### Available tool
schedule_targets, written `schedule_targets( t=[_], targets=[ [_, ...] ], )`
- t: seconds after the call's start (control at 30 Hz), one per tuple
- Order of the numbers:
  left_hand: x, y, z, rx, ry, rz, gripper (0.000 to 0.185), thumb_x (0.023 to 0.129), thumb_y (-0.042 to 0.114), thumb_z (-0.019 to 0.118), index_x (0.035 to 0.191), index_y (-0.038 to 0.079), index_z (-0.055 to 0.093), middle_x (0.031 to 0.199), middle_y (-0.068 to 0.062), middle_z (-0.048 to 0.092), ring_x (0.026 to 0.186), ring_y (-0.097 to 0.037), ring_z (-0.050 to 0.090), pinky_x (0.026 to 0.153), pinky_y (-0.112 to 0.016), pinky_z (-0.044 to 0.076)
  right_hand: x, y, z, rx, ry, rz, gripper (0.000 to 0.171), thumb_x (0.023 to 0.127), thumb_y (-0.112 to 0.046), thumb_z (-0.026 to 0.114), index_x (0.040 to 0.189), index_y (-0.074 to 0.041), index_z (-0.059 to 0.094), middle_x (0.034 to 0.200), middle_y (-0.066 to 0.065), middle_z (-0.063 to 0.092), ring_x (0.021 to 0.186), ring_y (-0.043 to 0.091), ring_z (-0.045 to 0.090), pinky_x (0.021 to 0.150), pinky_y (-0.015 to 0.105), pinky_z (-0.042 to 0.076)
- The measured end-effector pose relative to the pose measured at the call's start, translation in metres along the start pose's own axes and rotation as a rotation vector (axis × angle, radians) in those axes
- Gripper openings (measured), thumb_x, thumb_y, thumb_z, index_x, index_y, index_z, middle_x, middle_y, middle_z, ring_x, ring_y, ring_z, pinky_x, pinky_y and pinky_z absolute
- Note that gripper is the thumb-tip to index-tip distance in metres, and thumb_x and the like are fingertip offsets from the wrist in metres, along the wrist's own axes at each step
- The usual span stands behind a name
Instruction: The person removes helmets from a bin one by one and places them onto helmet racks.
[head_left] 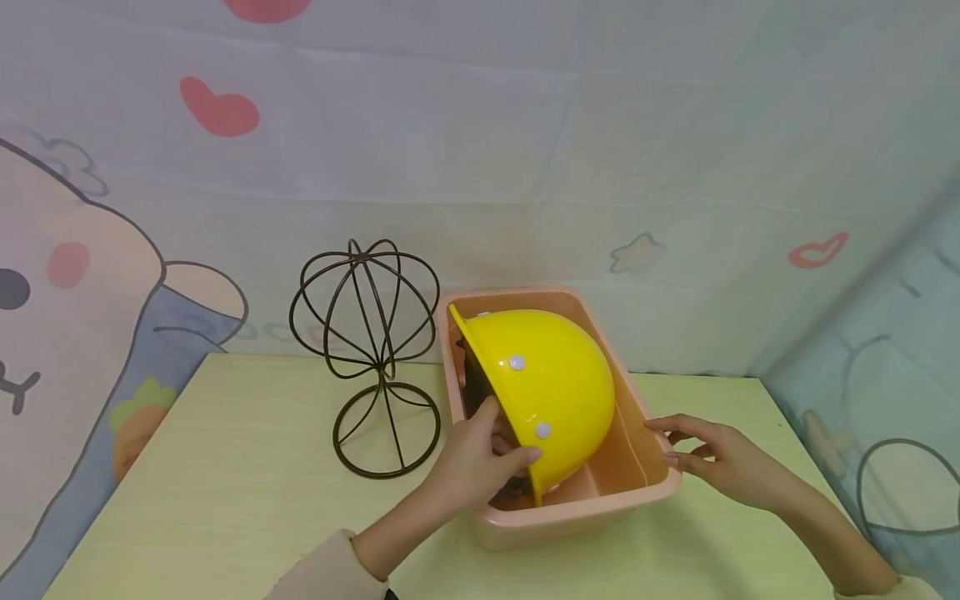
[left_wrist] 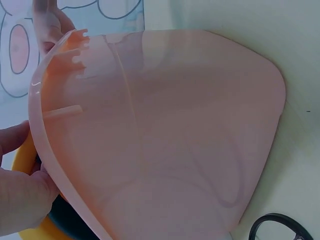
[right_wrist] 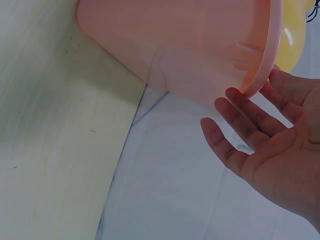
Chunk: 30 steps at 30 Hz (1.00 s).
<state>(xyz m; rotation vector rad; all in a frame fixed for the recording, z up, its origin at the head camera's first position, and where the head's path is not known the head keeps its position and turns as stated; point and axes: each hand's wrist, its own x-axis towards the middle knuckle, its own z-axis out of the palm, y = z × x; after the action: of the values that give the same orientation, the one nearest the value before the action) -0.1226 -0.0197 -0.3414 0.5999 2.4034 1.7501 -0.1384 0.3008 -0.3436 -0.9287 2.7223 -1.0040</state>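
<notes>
A yellow hard hat (head_left: 551,392) stands tilted on its side inside a pink plastic tub (head_left: 577,517) on the pale green table. My left hand (head_left: 483,454) grips the hat's lower brim, thumb on the shell and fingers inside it. In the left wrist view the tub's outer wall (left_wrist: 175,135) fills the picture, with the left hand (left_wrist: 20,192) at the lower left by a sliver of the hat (left_wrist: 27,152). My right hand (head_left: 701,454) has straight fingers resting against the tub's right rim. The right wrist view shows the right hand (right_wrist: 260,130) touching the tub's rim (right_wrist: 270,45).
A dark wire hat stand (head_left: 369,350) with a ring base stands on the table left of the tub. A cartoon-printed cloth backdrop (head_left: 525,150) hangs behind and to the right. The table's (head_left: 240,500) bare surface stretches to the front left.
</notes>
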Motion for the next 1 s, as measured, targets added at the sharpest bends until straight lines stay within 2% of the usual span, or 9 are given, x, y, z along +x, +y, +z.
schedule_targets(
  t=[0.2,0.4,0.8,1.0],
  targets=[
    [0.0003,0.0029,-0.0002,-0.061,0.006,-0.005,0.044,0.083,0.005,0.066,0.119,-0.003,0.042,0.096,-0.013,0.059,0.070,-0.017,0.062,0.060,-0.030,0.056,-0.0001,0.0001,0.0001,-0.002,-0.002,0.006,0.036,0.088,-0.008,0.060,0.122,-0.001,0.053,0.116,0.014,0.057,0.095,0.006,0.052,0.068,0.026,0.053],
    [-0.0001,0.0034,-0.0003,-0.060,0.019,0.007,0.044,0.084,0.005,0.065,0.120,-0.003,0.041,0.097,-0.013,0.060,0.070,-0.018,0.061,0.059,-0.026,0.056,-0.0001,0.0004,0.0004,0.005,0.004,-0.005,0.036,0.087,-0.007,0.060,0.122,0.000,0.053,0.115,0.013,0.057,0.094,0.007,0.052,0.068,0.026,0.053],
    [-0.0017,-0.0008,-0.0009,-0.131,0.027,0.018,0.039,0.087,0.001,0.060,0.120,-0.004,0.040,0.102,-0.015,0.059,0.077,-0.022,0.060,0.062,-0.031,0.057,0.0001,-0.0016,0.0002,0.008,0.002,0.002,0.036,0.087,-0.006,0.060,0.122,-0.001,0.053,0.115,0.013,0.058,0.094,0.006,0.052,0.068,0.026,0.053],
    [-0.0018,-0.0046,-0.0053,-0.139,0.032,-0.010,0.038,0.088,0.001,0.057,0.121,-0.002,0.039,0.105,-0.014,0.057,0.082,-0.022,0.060,0.064,-0.028,0.056,0.0001,-0.0014,0.0002,0.010,0.004,-0.008,0.036,0.087,-0.006,0.060,0.122,0.000,0.053,0.116,0.014,0.057,0.094,0.007,0.052,0.067,0.026,0.053]
  ],
)
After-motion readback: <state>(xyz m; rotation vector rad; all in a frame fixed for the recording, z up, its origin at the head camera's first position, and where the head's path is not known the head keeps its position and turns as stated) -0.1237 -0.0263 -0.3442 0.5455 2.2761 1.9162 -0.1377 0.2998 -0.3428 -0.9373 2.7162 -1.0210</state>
